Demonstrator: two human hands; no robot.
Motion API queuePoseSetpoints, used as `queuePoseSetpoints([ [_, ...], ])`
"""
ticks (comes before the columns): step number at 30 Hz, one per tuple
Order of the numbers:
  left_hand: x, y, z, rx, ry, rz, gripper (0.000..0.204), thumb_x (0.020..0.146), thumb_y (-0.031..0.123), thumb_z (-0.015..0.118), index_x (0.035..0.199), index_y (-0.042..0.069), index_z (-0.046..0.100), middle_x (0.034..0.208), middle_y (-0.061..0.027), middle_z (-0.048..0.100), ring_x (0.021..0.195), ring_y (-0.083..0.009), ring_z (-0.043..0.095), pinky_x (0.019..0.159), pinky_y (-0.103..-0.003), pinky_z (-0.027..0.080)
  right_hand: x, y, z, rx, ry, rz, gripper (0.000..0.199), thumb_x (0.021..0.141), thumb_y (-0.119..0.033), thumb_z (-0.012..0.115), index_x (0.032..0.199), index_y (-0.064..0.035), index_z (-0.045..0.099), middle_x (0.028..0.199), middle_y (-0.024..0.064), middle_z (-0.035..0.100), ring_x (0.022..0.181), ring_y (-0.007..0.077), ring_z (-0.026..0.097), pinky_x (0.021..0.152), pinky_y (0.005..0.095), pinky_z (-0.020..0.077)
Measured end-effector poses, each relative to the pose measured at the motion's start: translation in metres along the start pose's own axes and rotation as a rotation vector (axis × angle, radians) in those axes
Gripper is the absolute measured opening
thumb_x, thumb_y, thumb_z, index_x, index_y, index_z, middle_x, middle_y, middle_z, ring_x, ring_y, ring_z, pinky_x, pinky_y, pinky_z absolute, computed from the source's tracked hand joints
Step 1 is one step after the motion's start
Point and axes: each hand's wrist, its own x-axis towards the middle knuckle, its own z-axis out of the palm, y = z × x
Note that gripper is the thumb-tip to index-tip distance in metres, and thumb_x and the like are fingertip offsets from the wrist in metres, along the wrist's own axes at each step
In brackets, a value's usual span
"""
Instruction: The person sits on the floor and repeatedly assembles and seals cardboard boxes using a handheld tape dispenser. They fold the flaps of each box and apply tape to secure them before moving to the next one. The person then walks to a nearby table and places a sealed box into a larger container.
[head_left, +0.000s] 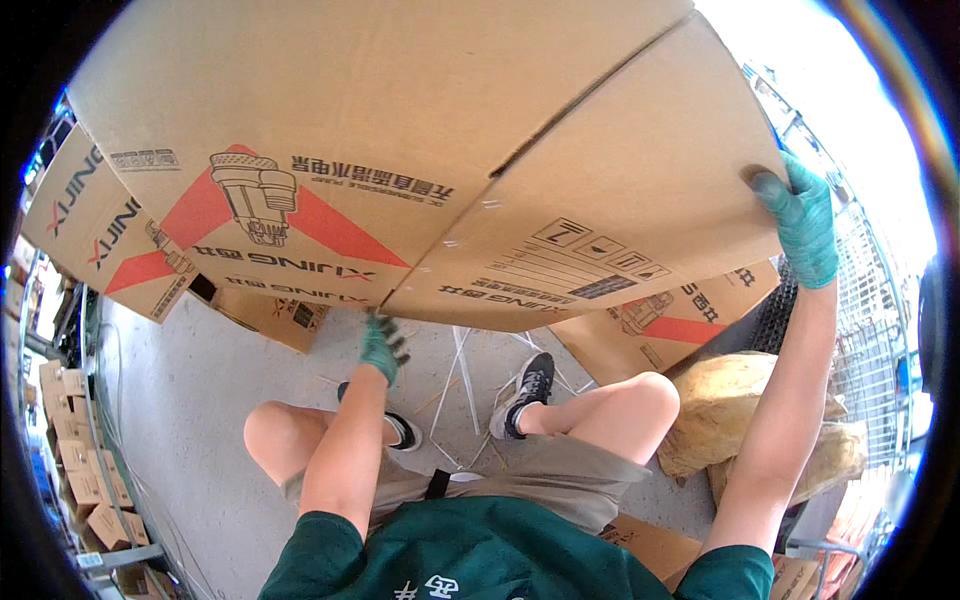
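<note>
A large brown cardboard carton (pixel 390 90), printed with red and black, fills the upper part of the view. It looks partly flattened, and a slit runs between two of its panels. My right hand (pixel 806 225), in a green glove with dark fingertips, grips its right edge; the thumb lies on the printed face and the other fingers are hidden behind. At the carton's lower edge, near the crease below the slit, is my left hand (pixel 380 348), gloved the same way. Its fingers are spread and slightly blurred, and no object shows in them.
Another printed carton (pixel 670 315) is behind at the right, beside brown paper-wrapped bundles (pixel 725 405). White straps (pixel 463 380) and thin scraps litter the grey floor (pixel 210 370) around my shoes. Wire mesh (pixel 875 340) stands at the right; small boxes (pixel 85 455) are stacked at the left.
</note>
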Motion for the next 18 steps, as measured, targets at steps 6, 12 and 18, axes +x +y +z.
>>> queuePoseSetpoints([
  [6,-0.068,0.024,0.046,1.142,-0.592,0.398,0.055,0.103,0.053,0.057,0.140,0.013,0.061,0.138,-0.0086,0.064,0.123,-0.0286,0.061,0.102,-0.045,0.047,0.023,0.062,0.025,-0.020,-0.042,0.031,0.038,0.095,-0.036,0.077,0.111,-0.0023,0.076,0.087,-0.0042,0.065,0.078,0.0065,0.056,0.072,0.0267,0.0476],
  [12,-0.186,0.126,0.034,1.448,-0.383,0.980,0.048,0.101,0.033,0.066,0.142,0.008,0.061,0.145,-0.0192,0.060,0.133,-0.0369,0.056,0.114,-0.044,0.043,-0.011,0.125,-0.035,-0.171,-0.050,0.145,0.041,0.093,-0.032,0.071,0.119,-0.0003,0.073,0.098,0.0007,0.068,0.089,0.0108,0.058,0.079,0.0305,0.0479],
  [18,-0.214,0.168,-0.024,1.329,-0.350,0.914,0.035,0.098,0.017,0.068,0.130,0.002,0.067,0.133,-0.0171,0.068,0.124,-0.0310,0.064,0.106,-0.042,0.049,-0.012,0.102,-0.021,-0.234,-0.161,-0.049,0.024,0.083,-0.018,0.070,0.097,0.0001,0.074,0.086,0.0055,0.063,0.089,0.0182,0.058,0.086,0.0349,0.0471],
])
